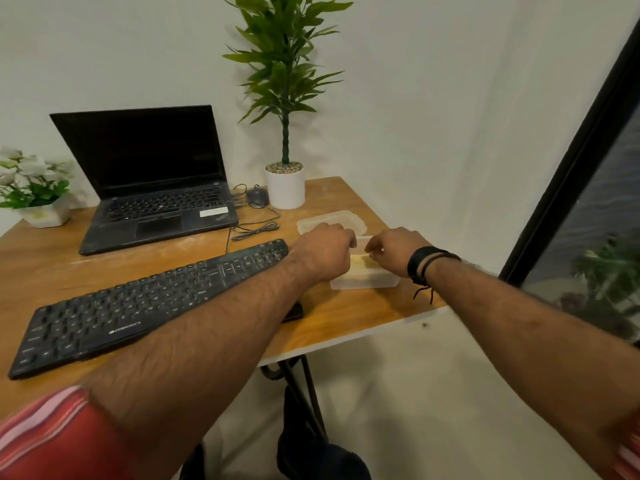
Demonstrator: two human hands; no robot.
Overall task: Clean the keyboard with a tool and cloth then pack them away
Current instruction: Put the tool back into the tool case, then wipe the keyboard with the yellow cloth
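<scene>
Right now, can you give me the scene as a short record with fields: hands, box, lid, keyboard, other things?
left hand: left hand over the box, fingers curled at its rim
right hand: right hand at the box, pinching something small; what it is cannot be told
box: clear box, open, near the table edge, something yellowish inside
lid: lid lies behind the box
keyboard: keyboard left of the box
other: laptop, mouse, plant
</scene>
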